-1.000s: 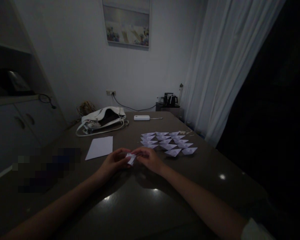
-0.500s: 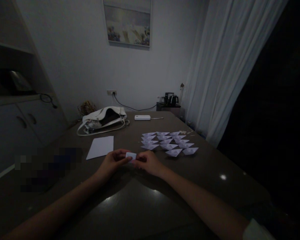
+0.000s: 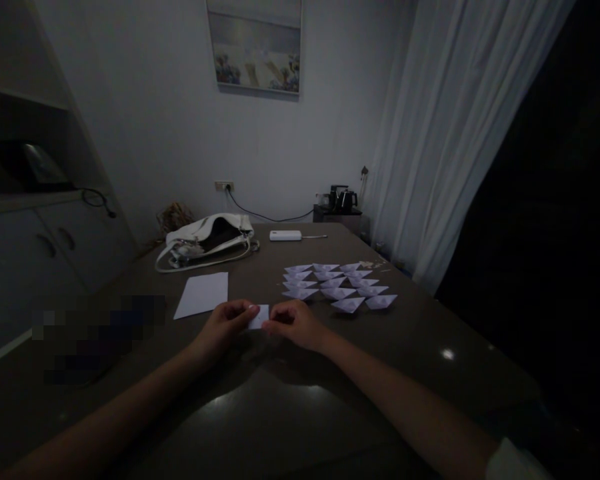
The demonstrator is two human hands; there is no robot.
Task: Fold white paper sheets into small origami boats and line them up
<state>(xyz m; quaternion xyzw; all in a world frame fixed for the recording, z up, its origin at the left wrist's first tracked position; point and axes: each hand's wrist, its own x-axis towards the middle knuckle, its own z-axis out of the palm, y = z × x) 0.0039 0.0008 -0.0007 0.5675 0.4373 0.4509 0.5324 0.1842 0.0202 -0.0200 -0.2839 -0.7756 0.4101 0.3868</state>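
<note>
A small folded piece of white paper (image 3: 260,317) is held above the table between my two hands. My left hand (image 3: 229,321) pinches its left side, thumb on top. At the paper's right edge my right hand (image 3: 296,325) is closed, thumb and fingertips gripping it. Several folded paper boats (image 3: 337,293) stand in rows on the table, a little beyond and to the right of my right hand. Beyond my left hand lies a flat stack of white paper (image 3: 203,293).
The dark, glossy table (image 3: 300,427) reaches back towards the wall. On its far part rest a white handbag (image 3: 207,237) and a white power bank (image 3: 285,235) with a short cable. Paper scraps (image 3: 374,265) lie behind the boats. A curtain (image 3: 430,133) hangs at right.
The folded paper has been turned between my fingers and now shows a flatter, squarer face. My left thumb has shifted up and left on it.
</note>
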